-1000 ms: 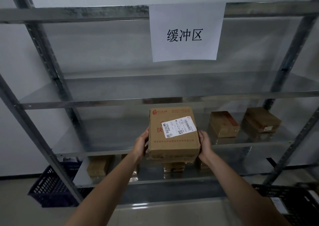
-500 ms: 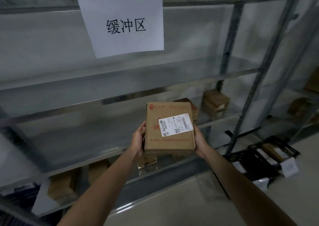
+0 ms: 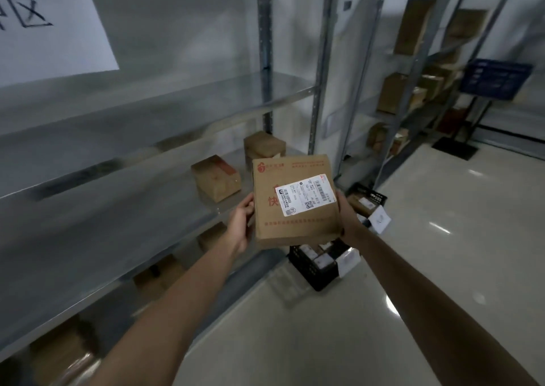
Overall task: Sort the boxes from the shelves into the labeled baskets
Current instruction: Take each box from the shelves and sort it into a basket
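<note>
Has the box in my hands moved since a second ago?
Yes. The box went right: from below the paper sign to near the shelf's right post.

Dim, greyish indoor light. Bright glare patches lie on the glossy floor (image 3: pixel 436 226). Shelves (image 3: pixel 147 102) at the edges are smeared with blur and bowed by the wide lens.

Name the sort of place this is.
Likely a parcel sorting room: metal shelves hold cardboard boxes, the left hand and right hand hold a labelled box, and black baskets sit on the floor.

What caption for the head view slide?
Left hand and right hand hold a labeled box beside metal shelving, black basket below.
</note>
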{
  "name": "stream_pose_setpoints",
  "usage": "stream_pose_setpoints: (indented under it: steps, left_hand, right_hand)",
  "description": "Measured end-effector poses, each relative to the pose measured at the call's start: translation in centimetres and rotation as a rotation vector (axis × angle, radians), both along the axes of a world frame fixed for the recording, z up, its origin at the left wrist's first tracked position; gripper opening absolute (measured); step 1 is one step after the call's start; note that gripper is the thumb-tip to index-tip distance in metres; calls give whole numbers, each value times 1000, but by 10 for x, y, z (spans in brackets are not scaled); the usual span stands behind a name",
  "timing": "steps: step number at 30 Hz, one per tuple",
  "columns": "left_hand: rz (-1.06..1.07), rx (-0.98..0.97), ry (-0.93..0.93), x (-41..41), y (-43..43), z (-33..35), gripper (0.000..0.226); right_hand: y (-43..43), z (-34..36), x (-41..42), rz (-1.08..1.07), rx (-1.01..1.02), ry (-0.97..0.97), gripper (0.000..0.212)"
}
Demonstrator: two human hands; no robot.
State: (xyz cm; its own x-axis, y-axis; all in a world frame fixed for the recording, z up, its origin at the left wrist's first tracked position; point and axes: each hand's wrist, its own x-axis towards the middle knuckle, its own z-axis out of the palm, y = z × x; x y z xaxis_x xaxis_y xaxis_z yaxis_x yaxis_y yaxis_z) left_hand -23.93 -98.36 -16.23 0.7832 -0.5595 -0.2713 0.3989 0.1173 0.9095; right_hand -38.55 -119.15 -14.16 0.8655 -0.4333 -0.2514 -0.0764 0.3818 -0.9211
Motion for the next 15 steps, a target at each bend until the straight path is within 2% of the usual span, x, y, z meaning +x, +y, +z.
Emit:
stream_pose_setpoints:
  steps: [8, 15]
  left_hand:
    - [-131, -34, 13, -22, -149, 19, 57]
    - [-139, -34, 13, -29, -275, 20, 50]
  right_hand:
    - [-153, 15, -35, -134, -203, 110, 65]
    - [-268, 20, -45, -148, -220, 63, 64]
